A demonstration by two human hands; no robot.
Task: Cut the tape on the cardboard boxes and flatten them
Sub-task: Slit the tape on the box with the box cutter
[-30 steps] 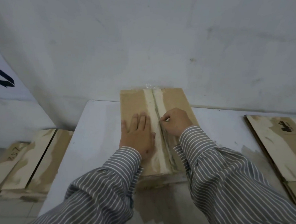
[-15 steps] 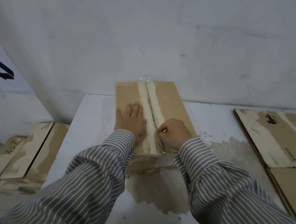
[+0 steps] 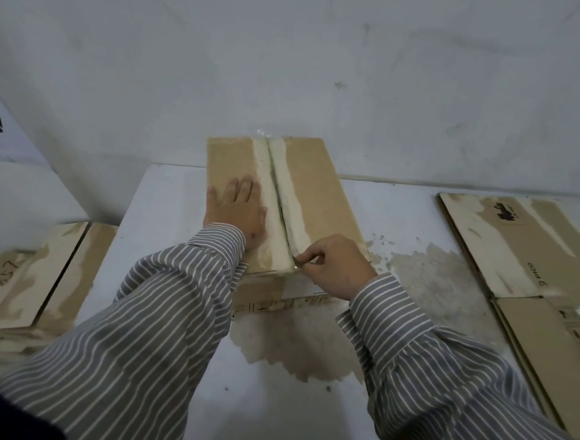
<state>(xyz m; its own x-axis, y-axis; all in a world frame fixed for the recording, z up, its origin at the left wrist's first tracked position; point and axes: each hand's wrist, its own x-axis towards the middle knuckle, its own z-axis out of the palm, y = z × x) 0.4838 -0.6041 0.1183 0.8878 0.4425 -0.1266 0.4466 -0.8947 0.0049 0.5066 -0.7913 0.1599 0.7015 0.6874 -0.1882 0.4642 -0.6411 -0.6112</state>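
The cardboard box (image 3: 318,194) sits on the white table (image 3: 165,218), its far end close to the grey wall (image 3: 292,65), and I take it as my landmark. Along the middle of its top runs a pale strip of tape (image 3: 276,201) over the seam between the two flaps, and the seam shows as a dark line from the far end down to the near edge. My left hand (image 3: 236,209) lies flat on the left flap of the box, just beside the tape, fingers straight and close together, pressing down. My right hand (image 3: 335,266) is at the near end of the box, right of the seam, fingers curled and pinched together on a small thin tool (image 3: 296,257) whose tip meets the tape at the near edge; I cannot make out what kind of blade it is. Both sleeves are grey with white stripes.

To the right of the box, well apart from it, flattened cardboard sheets (image 3: 520,249) lie on the same table. To the left of the box, off the table and lower, a stack of flattened boxes (image 3: 41,271) rests with handwritten numbers on one piece. The tabletop just in front of the box has worn brown patches.
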